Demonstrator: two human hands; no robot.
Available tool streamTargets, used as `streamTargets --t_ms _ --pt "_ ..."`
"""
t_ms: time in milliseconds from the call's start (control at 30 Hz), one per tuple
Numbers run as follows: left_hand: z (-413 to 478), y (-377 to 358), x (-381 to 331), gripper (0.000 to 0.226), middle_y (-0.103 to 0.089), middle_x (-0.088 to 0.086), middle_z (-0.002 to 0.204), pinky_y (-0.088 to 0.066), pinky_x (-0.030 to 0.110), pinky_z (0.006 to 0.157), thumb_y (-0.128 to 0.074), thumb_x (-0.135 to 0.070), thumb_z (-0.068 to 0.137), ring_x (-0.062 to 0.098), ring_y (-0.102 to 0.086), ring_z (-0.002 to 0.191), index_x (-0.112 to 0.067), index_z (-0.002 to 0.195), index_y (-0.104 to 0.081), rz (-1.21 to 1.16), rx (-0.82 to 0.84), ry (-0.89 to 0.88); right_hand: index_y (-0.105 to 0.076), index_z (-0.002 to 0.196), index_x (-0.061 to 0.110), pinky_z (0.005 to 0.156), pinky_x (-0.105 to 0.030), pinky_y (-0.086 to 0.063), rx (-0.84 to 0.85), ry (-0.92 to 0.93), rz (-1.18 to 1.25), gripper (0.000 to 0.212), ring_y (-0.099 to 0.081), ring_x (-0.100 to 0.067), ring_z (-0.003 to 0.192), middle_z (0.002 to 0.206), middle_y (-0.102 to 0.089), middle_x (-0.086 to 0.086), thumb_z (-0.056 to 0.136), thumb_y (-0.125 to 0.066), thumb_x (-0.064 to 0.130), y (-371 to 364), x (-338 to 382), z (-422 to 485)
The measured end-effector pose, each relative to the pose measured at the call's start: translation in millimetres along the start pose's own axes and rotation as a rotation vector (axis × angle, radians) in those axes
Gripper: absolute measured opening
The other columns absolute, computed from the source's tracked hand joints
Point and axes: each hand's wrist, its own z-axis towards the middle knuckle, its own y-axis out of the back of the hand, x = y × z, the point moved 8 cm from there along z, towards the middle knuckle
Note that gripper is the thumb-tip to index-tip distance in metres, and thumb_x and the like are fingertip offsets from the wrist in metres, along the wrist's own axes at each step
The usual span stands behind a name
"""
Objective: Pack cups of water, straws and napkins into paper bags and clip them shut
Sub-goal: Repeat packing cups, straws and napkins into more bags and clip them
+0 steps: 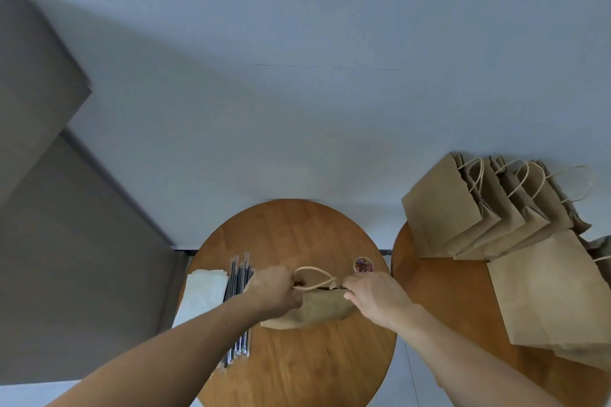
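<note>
A brown paper bag (317,309) stands on the round wooden table (297,231), its twine handles looping up between my hands. My left hand (276,291) grips the bag's top edge at the left. My right hand (372,296) pinches the top edge at the right. The mouth of the bag is nearly closed, and what is inside is hidden. Wrapped black straws (239,277) lie left of the bag, partly under my left forearm. White napkins (206,291) lie at the table's left edge. A small round cup of coloured clips (363,264) sits just beyond my right hand.
A second wooden table (446,291) to the right bears a row of upright paper bags (479,208) with handles and flat bags (549,294) in front of them. A grey wall fills the background, and a grey cabinet (66,241) stands at the left.
</note>
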Motion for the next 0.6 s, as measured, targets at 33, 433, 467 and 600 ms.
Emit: streamTargets --t_ms 33,433,467,600 --pt "-1.1 -2.2 0.5 0.022 -0.057 -0.009 0.071 -0.041 0.022 0.056 -0.06 -0.036 0.086 0.013 -0.057 0.067 -0.025 0.102 -0.069 0.022 -0.014 -0.01 -0.061 0.109 0.015 0.075 -0.035 -0.051 -0.019 -0.003 0.012 0.026 -0.063 -0.02 0.09 0.101 -0.066 -0.002 0.104 -0.041 0.032 -0.1 -0.3 0.8" --pt "4.9 -3.3 12.0 0.029 -0.052 -0.008 0.068 -0.038 0.026 0.059 -0.045 -0.052 0.098 0.014 -0.054 0.066 -0.028 0.083 -0.052 0.101 -0.106 -0.091 -0.063 0.103 0.022 0.067 -0.025 -0.044 -0.091 -0.049 0.216 0.024 -0.06 -0.012 0.08 0.09 -0.066 0.007 0.102 -0.046 0.039 -6.9 -13.4 7.8" --pt "6.7 -3.1 12.6 0.03 -0.052 -0.008 0.068 -0.039 0.026 0.059 -0.045 -0.053 0.099 0.014 -0.054 0.066 -0.028 0.083 -0.052 0.083 -0.102 -0.092 -0.063 0.104 0.023 0.065 -0.024 -0.042 -0.095 -0.053 0.239 0.024 -0.061 -0.011 0.081 0.089 -0.066 0.008 0.101 -0.047 0.04 -7.6 -14.5 8.0" --pt "16.5 -7.0 16.3 0.036 -0.057 -0.003 0.07 -0.041 0.029 0.06 -0.05 -0.051 0.097 0.016 -0.056 0.068 -0.023 0.075 -0.052 -0.008 -0.014 -0.088 -0.065 0.089 0.03 0.06 -0.02 -0.04 -0.014 -0.103 0.433 0.046 -0.058 -0.004 0.069 0.074 -0.062 0.015 0.09 -0.04 0.069 -13.4 -20.3 10.5"
